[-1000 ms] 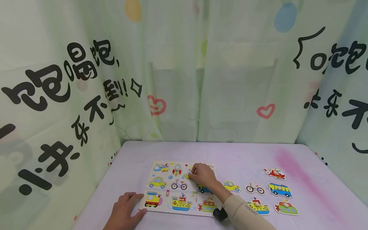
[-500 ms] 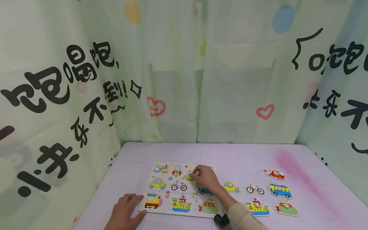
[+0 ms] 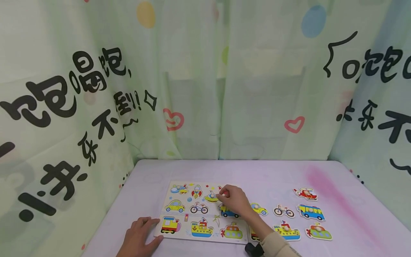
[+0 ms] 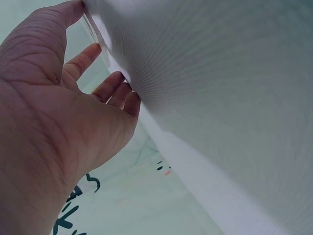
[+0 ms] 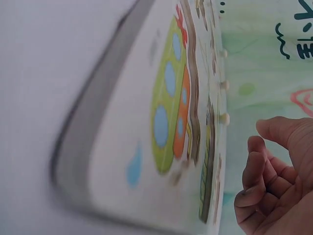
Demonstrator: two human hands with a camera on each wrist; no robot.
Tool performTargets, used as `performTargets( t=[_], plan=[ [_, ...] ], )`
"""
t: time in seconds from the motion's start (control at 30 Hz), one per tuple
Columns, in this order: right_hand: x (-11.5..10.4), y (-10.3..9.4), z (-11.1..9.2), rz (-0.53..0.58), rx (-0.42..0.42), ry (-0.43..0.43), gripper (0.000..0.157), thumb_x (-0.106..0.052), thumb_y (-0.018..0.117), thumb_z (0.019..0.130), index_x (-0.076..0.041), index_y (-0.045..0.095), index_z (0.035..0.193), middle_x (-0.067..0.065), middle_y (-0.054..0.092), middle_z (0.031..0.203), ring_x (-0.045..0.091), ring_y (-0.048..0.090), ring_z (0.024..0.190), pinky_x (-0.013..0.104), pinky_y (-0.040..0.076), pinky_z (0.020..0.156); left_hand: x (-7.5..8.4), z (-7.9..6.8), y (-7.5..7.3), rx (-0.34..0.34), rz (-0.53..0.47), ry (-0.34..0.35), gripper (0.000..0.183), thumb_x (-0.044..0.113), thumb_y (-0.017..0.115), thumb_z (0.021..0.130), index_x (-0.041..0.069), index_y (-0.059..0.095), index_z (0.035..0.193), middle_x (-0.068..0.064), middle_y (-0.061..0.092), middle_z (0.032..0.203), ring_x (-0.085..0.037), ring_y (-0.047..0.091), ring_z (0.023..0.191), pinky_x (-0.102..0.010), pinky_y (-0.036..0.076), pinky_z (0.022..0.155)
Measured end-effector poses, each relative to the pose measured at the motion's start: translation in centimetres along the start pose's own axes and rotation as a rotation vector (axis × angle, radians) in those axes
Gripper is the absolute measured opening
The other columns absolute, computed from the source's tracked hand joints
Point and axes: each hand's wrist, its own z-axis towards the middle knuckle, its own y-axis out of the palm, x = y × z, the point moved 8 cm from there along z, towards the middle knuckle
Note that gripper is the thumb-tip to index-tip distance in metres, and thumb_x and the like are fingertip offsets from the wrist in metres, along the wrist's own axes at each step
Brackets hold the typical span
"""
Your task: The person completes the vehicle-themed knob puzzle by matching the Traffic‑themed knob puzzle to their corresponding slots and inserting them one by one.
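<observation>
A white picture board (image 3: 186,228) lies flat on the near part of a pale lilac table (image 3: 266,178); its printed figures stand in three rows. The left hand (image 3: 138,237) rests at the board's near left corner, thumb and forefinger spread wide, tips against the edge. The right hand (image 3: 236,201) hangs above the far right area of the board, fingers loosely bent, thumb tip and forefinger tip a narrow gap apart; I can see nothing between them. The yellow saucer piece (image 3: 211,197) sits in the far row, just left of that thumb, with the rocket (image 3: 197,191) and the plane (image 3: 178,189) in line to its left. Seen low from the right, three knobs (image 5: 224,119) project along the far row. To the right of the board, loose pieces lie on the table: helicopter (image 3: 305,193) farthest, then car (image 3: 258,209), bicycle (image 3: 284,211) and bus (image 3: 310,212) from left to right, with ship (image 3: 287,232) and submarine (image 3: 318,232) nearer. Another piece is mostly hidden by the right forearm (image 3: 260,228). A pale green curtain (image 3: 257,107) closes off the far side
</observation>
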Motion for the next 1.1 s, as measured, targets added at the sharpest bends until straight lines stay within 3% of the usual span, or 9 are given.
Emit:
performTargets(
  t=[0.37,1.1],
  plan=[
    [2.4,-2.7,-0.6,-0.010,0.020,0.107,0.017,-0.023,0.076,0.093,-0.008,0.070,0.098,0.000,0.056,0.075,0.016,0.050,0.070,0.028,0.040,0.062,-0.1,-0.1,-0.3,-0.001,-0.004,0.011,0.059,0.049,0.083,0.080,0.019,0.069,0.128,-0.012,0.059,0.132,-0.035,0.055,0.119,-0.061,0.047,0.098],
    [6.8,-7.1,-1.2,-0.060,0.063,0.174,0.025,-0.025,0.074,0.094,-0.003,0.068,0.105,0.003,0.059,0.080,0.018,0.051,0.068,0.028,0.046,0.058,0.0,-0.1,-0.1,-0.018,-0.016,-0.003,0.058,0.049,0.083,0.081,0.018,0.070,0.128,-0.013,0.058,0.132,-0.034,0.054,0.118,-0.062,0.047,0.098]
  ],
)
